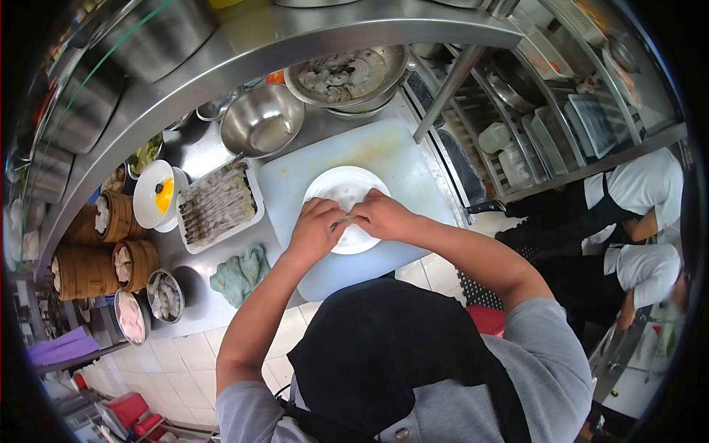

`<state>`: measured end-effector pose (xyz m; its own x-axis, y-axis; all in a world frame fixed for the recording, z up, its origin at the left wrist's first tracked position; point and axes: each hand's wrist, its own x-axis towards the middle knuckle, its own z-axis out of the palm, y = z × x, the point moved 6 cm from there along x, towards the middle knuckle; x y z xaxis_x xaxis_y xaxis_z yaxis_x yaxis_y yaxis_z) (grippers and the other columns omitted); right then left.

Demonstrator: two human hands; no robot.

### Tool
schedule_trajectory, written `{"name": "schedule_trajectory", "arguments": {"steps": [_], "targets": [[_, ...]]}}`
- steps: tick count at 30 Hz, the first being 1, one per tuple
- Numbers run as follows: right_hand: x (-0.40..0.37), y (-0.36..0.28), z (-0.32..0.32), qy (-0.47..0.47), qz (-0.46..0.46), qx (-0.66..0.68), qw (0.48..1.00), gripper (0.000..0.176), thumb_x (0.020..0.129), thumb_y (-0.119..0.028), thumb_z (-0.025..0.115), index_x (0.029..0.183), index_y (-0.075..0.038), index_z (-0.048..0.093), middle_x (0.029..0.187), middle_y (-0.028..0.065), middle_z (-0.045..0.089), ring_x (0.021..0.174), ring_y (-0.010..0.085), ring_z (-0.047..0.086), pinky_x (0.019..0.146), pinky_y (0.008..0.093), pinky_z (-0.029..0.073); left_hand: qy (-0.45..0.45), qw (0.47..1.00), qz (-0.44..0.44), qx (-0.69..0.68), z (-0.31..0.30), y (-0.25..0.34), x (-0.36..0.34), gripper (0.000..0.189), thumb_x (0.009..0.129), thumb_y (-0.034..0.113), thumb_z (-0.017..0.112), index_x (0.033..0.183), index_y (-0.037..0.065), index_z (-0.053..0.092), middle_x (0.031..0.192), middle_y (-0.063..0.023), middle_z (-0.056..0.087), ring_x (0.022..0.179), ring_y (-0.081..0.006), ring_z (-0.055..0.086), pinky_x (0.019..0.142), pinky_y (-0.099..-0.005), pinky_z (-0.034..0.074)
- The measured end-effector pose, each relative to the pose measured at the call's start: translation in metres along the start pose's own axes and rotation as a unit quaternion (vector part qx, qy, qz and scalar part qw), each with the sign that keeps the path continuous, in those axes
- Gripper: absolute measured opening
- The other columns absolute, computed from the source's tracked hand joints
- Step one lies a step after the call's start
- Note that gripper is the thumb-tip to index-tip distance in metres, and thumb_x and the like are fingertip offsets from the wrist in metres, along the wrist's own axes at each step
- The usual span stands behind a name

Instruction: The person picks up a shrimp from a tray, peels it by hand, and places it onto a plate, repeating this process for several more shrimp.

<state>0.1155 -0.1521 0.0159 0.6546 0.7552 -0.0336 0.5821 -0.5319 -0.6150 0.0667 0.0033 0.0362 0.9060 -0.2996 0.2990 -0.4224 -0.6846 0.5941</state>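
While looking down through the head view, seeing left hand [316,230] and right hand [382,214] meeting over the middle of a white plate [360,177]. Holding fingers together in each grip, apparently pinching a small greyish item [342,220]; not identifying it, too small. Locating it directly between the hands: lying right of the left fingers, left of the right ones, seemingly touching both, so counting neither hand as nearer. Not reading its long axis behind the covering fingers. Spotting pale bits [346,196] on the plate, just beyond the fingertips. Noting the plate resting on a pale cutting board [402,145], lying on a metal tabletop [195,297]. Logging a white tray [258,196] of greyish strips left of the board, sitting nearer the left hand; also a green cloth [241,275], lying near the board's left edge.
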Motion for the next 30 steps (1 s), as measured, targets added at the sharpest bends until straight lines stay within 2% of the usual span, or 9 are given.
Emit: {"name": "schedule_trajectory", "arguments": {"steps": [6,8,11,17,20,23,25,27,30], "targets": [[0.003,0.002,0.002,-0.024,-0.047,0.004,0.999,0.018,0.092,-0.018,0.063,0.101,-0.006,0.073,0.085,0.0154,0.072,0.092,0.0357,0.063,0.092,0.0444,0.05,-0.017,1.0,0.015,0.01,0.006,-0.002,-0.001,0.017,0.08,0.013,0.08,0.097,0.009,0.077,0.104,-0.005,0.07,0.104,-0.0267,0.062,0.097,-0.0407,0.048],[-0.001,-0.003,-0.008,0.04,-0.092,0.002,0.995,0.015,0.091,-0.017,0.063,0.096,-0.006,0.072,0.081,0.0151,0.071,0.085,0.0349,0.063,0.09,0.0422,0.049,-0.013,1.0,0.011,0.014,0.007,0.001,0.001,0.017,0.08,0.013,0.08,0.097,0.009,0.078,0.103,-0.0047,0.07,0.103,-0.0265,0.062,0.097,-0.041,0.048],[-0.005,0.002,-0.004,0.045,-0.084,0.006,0.995,0.013,0.091,-0.016,0.064,0.09,-0.005,0.071,0.079,0.0153,0.07,0.081,0.0348,0.062,0.09,0.0407,0.048,0.033,0.999,-0.002,0.024,0.004,0.007,0.003,0.015,0.08,0.012,0.079,0.095,0.009,0.078,0.1,-0.0037,0.071,0.101,-0.0258,0.062,0.095,-0.0409,0.047],[-0.001,0.007,0.001,0.012,-0.043,0.011,0.999,0.012,0.09,-0.016,0.064,0.088,-0.006,0.07,0.077,0.0143,0.07,0.082,0.0347,0.062,0.088,0.0412,0.049,-0.007,1.0,0.017,0.005,0.009,0.0,0.005,0.012,0.08,0.011,0.079,0.092,0.009,0.077,0.097,-0.003,0.07,0.098,-0.0249,0.063,0.09,-0.0411,0.047],[-0.002,0.007,-0.002,0.014,-0.052,0.021,0.998,0.01,0.089,-0.015,0.063,0.087,-0.007,0.07,0.078,0.0127,0.071,0.08,0.0352,0.062,0.086,0.0413,0.051,-0.011,1.0,0.023,0.004,0.009,0.0,0.008,0.01,0.08,0.011,0.078,0.091,0.01,0.077,0.095,-0.0025,0.071,0.098,-0.0243,0.063,0.089,-0.0413,0.046],[-0.003,0.008,-0.008,0.027,-0.08,-0.008,0.996,0.01,0.088,-0.015,0.065,0.09,-0.006,0.07,0.082,0.0138,0.072,0.083,0.0347,0.064,0.092,0.0411,0.049,-0.044,0.999,0.006,0.011,0.01,0.0,0.007,0.017,0.082,0.013,0.077,0.098,0.009,0.076,0.101,-0.0039,0.07,0.103,-0.025,0.061,0.094,-0.041,0.045],[-0.004,0.014,-0.014,0.006,-0.08,-0.035,0.996,0.013,0.088,-0.015,0.066,0.095,-0.005,0.07,0.083,0.0139,0.072,0.086,0.0334,0.065,0.095,0.0411,0.047,0.007,1.0,-0.005,0.015,0.0,0.007,0.006,0.028,0.083,0.014,0.077,0.109,0.005,0.073,0.11,-0.0083,0.069,0.11,-0.0288,0.06,0.099,-0.043,0.045],[-0.004,0.014,-0.014,-0.017,-0.08,-0.061,0.995,0.017,0.088,-0.016,0.066,0.1,-0.005,0.07,0.085,0.0141,0.072,0.089,0.0321,0.067,0.099,0.0412,0.045,-0.008,0.999,0.0,0.044,-0.009,0.005,-0.001,0.032,0.083,0.015,0.078,0.112,0.004,0.071,0.112,-0.0095,0.068,0.111,-0.0301,0.059,0.099,-0.0437,0.045],[0.0,0.005,-0.014,0.02,-0.063,-0.082,0.994,0.024,0.089,-0.016,0.067,0.11,-0.004,0.068,0.086,0.0147,0.072,0.092,0.0291,0.069,0.103,0.0408,0.041,-0.027,0.997,0.002,0.072,-0.014,-0.004,-0.01,0.035,0.083,0.016,0.078,0.115,0.004,0.07,0.115,-0.0104,0.067,0.113,-0.0312,0.059,0.099,-0.0445,0.045]]}}
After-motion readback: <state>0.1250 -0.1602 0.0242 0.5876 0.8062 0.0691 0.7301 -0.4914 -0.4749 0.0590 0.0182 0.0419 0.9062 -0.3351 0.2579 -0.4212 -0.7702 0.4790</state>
